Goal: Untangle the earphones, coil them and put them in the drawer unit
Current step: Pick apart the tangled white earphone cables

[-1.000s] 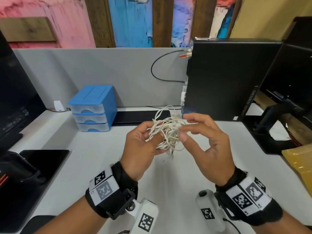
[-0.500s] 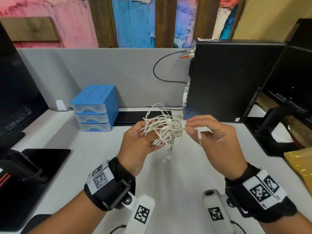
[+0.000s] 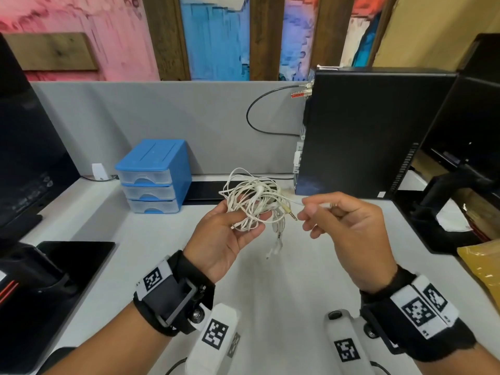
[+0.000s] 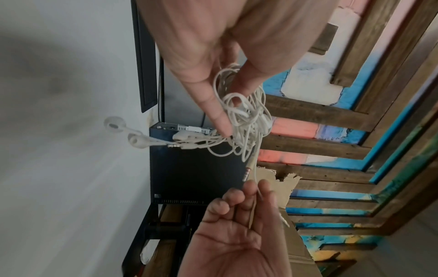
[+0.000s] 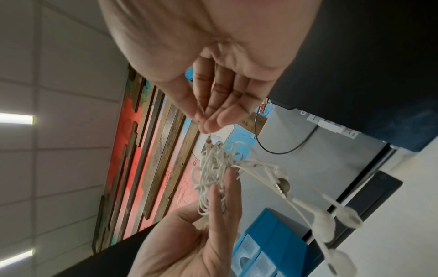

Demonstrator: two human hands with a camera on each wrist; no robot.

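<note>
A tangled bundle of white earphones (image 3: 251, 201) hangs above the desk, held between the thumb and fingers of my left hand (image 3: 230, 234). Earbuds (image 4: 140, 141) and a jack plug dangle below the knot, as the earbuds (image 5: 324, 224) also show in the right wrist view. My right hand (image 3: 338, 226) pinches one strand of the cable (image 3: 296, 202) between thumb and forefinger, drawn out sideways to the right of the bundle. The same pinch on the cable (image 4: 255, 178) appears in the left wrist view. The blue drawer unit (image 3: 153, 175) stands at the back left, all three clear drawers closed.
A black computer tower (image 3: 359, 133) stands at the back right, with a monitor arm base (image 3: 443, 212) beside it. A dark monitor (image 3: 27, 147) and black stand fill the left side. A yellow padded envelope (image 3: 484, 266) lies at the right edge. The white desk (image 3: 284, 288) spreads below my hands.
My right hand has moved rightwards away from the bundle, drawing one strand out with it. The left hand keeps hold of the knot, and more earbuds now hang loose beneath it.
</note>
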